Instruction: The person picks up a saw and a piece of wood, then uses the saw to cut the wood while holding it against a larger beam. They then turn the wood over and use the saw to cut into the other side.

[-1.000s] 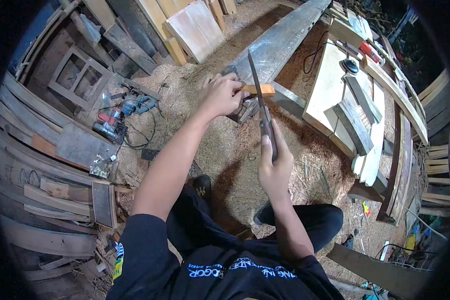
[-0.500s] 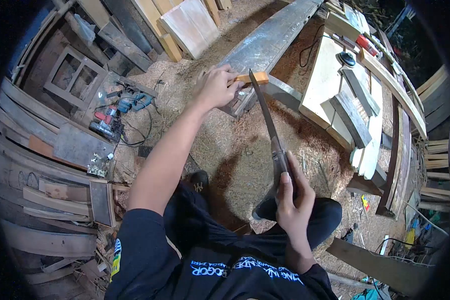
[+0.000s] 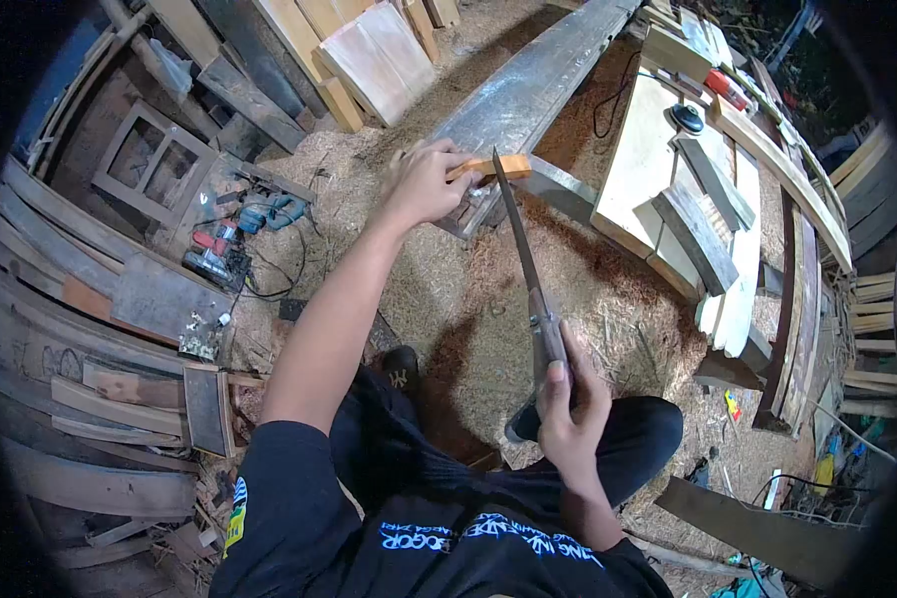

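My left hand [image 3: 430, 182] is closed on a small orange-brown wood block [image 3: 513, 166] at the near end of a long grey plank bench [image 3: 513, 105]. The block's right end sticks out past my fingers. A long, narrow saw [image 3: 521, 234] reaches up from my right hand [image 3: 574, 399], which is wrapped round its handle. The saw's tip end lies across the block, just right of my left fingers. The contact between blade and wood is too small to make out.
At the left, blue and red power tools [image 3: 269, 211] lie with cables on the shavings-covered floor. A pale board [image 3: 633, 189] at the right bears grey wood pieces [image 3: 703, 239] and a black disc [image 3: 687, 119]. Curved wood parts [image 3: 120, 488] are stacked at the lower left.
My right hand and the saw handle have shifted slightly left and down. More of the block's right end shows left of its former edge. The view has shifted a little.
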Action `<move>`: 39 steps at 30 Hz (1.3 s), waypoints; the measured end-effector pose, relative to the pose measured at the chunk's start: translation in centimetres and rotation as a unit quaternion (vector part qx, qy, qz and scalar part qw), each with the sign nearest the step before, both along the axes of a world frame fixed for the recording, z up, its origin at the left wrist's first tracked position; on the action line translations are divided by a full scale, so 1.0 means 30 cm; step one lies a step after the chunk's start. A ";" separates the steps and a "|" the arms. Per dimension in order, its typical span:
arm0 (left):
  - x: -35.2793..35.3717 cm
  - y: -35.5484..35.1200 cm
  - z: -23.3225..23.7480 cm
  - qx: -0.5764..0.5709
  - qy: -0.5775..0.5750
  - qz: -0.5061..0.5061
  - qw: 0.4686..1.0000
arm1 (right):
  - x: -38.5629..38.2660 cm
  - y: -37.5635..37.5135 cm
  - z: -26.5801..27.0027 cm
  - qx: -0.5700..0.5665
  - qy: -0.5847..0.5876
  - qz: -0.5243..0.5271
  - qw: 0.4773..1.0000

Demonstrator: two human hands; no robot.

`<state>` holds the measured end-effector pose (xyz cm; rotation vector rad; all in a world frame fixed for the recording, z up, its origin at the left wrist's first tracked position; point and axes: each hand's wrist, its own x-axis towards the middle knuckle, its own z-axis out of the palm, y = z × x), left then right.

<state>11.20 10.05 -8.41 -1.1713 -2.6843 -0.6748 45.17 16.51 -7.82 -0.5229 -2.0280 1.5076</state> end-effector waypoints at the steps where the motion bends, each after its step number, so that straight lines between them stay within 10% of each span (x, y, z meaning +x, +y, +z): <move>1: 0.001 -0.002 -0.004 0.008 0.006 -0.003 1.000 | 0.003 -0.010 -0.022 0.004 -0.002 0.001 1.000; 9: -0.005 -0.005 -0.004 0.038 0.010 -0.030 0.999 | -0.078 -0.029 -0.035 -0.069 -0.001 0.001 0.998; 23: 0.007 0.004 -0.023 0.050 0.049 0.003 0.998 | -0.231 -0.007 -0.101 0.166 0.100 -0.014 0.981; 27: 0.008 0.006 0.019 0.013 -0.012 -0.007 1.000 | -0.222 -0.026 0.039 -0.076 -0.058 0.033 0.995; 39: -0.010 0.016 0.022 0.030 -0.005 -0.010 0.999 | -0.236 0.008 -0.033 0.023 0.024 -0.012 0.999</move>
